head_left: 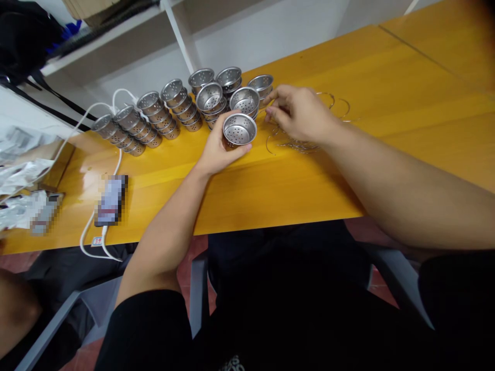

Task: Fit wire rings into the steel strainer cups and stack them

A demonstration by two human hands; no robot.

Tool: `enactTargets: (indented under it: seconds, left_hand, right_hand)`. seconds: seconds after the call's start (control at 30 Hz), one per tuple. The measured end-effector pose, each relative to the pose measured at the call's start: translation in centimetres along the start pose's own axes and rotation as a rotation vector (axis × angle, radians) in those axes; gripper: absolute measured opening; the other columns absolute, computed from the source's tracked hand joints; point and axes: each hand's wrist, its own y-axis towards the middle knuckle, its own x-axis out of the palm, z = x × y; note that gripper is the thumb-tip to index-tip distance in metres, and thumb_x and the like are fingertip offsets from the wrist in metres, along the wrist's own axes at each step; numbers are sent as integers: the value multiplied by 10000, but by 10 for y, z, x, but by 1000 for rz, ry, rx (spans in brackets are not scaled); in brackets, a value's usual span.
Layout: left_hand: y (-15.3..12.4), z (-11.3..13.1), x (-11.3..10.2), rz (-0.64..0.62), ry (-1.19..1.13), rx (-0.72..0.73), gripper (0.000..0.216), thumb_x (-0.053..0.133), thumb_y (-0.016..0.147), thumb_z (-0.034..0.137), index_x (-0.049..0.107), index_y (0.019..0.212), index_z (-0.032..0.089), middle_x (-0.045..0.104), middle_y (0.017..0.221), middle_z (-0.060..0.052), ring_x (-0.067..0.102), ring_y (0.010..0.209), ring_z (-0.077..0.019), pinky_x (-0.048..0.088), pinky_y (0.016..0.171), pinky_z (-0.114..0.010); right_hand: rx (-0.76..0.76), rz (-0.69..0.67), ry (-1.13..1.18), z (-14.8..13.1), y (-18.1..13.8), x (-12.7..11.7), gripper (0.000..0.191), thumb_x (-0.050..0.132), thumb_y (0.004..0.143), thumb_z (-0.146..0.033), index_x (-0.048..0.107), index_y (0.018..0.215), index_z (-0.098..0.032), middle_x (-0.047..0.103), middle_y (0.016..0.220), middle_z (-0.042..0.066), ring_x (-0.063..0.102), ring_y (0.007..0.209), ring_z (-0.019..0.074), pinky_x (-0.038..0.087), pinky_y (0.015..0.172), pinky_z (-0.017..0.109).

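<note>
My left hand (pixel 214 152) grips a small perforated steel cup (pixel 240 130), held upright on the yellow table (pixel 270 190). To its right, my right hand (pixel 297 113) rests over a loose pile of thin wire rings (pixel 294 145), its fingertips pinched together near the cups; what they pinch is too thin to make out. Behind the held cup stand several stacks of the same steel cups (pixel 211 98), and more lie nested in rows (pixel 154 116) to the left.
A phone (pixel 111 200) lies near the table's front edge beside a white cable (pixel 93 226). Crumpled plastic wrapping (pixel 19 170) sits at the far left. White shelving (pixel 181 36) stands behind the table. Another person's arm (pixel 15 309) shows at the lower left.
</note>
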Motion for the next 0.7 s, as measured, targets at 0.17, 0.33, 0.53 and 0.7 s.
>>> enactTargets:
  seconds: [0.17, 0.33, 0.53, 0.7]
  left_hand:
    - [-1, 17, -3, 70, 58, -90, 1088, 1104, 830, 933, 707, 1645, 331, 782, 1568, -121, 773, 1566, -392, 629, 1453, -664]
    - [2, 23, -1, 69, 20, -153, 1183, 1074, 758, 1037, 669, 1616, 331, 775, 1476, -83, 814, 1434, -354, 661, 1379, -642]
    - [4, 22, 2, 29, 28, -133, 1234, 957, 867, 1079, 523, 1780, 371, 718, 1563, -123, 760, 1526, -392, 615, 1404, -650]
    - [3, 14, 2, 2, -19, -118, 1179, 828, 962, 1104, 489, 1814, 365, 713, 1662, -130, 770, 1567, -361, 619, 1407, -595]
  right_hand:
    - [111, -61, -71, -15, -3, -10, 511, 628, 1258, -847, 811, 1482, -426, 973, 1316, 108, 837, 1271, 455, 657, 1167, 675]
    - [175, -141, -172, -39, -7, -19, 633, 480, 1280, -854, 794, 1542, -371, 951, 1307, 154, 803, 1213, 457, 603, 1162, 636]
    - [148, -102, -165, -45, -8, -15, 314, 591, 1334, -526, 766, 1477, -307, 912, 1245, 151, 773, 1076, 376, 619, 1088, 529]
    - [89, -134, -135, -52, -10, -12, 208, 574, 1325, -220, 766, 1407, -208, 917, 1234, 163, 837, 1106, 313, 621, 1098, 421]
